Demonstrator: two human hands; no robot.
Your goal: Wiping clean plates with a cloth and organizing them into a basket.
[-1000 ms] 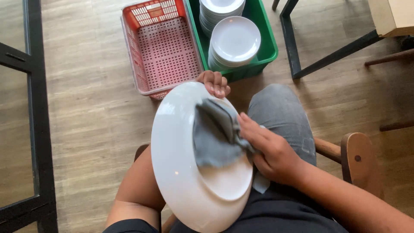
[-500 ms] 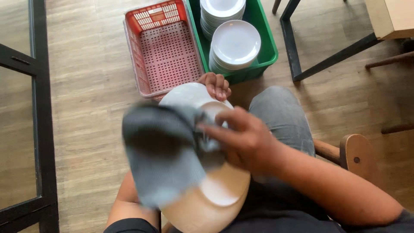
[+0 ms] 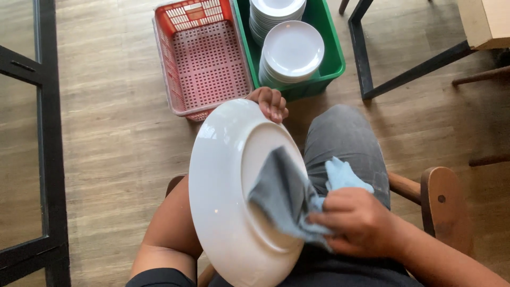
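At the lower centre our right hand (image 3: 361,223) presses a grey cloth (image 3: 284,196) on the white plate (image 3: 228,186), and our left hand (image 3: 272,103) grips its top rim. Farther, at the top, we see a red basket (image 3: 204,64) beside a green crate (image 3: 332,50) with stacked plates (image 3: 292,50).

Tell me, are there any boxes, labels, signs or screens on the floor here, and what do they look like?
No signs or screens.
red crate: on the floor, rectangular, perforated, with a small pale label on its far wall.
green bin: right beside it, holding stacks of white plates.
pale box: top right corner, only partly visible.
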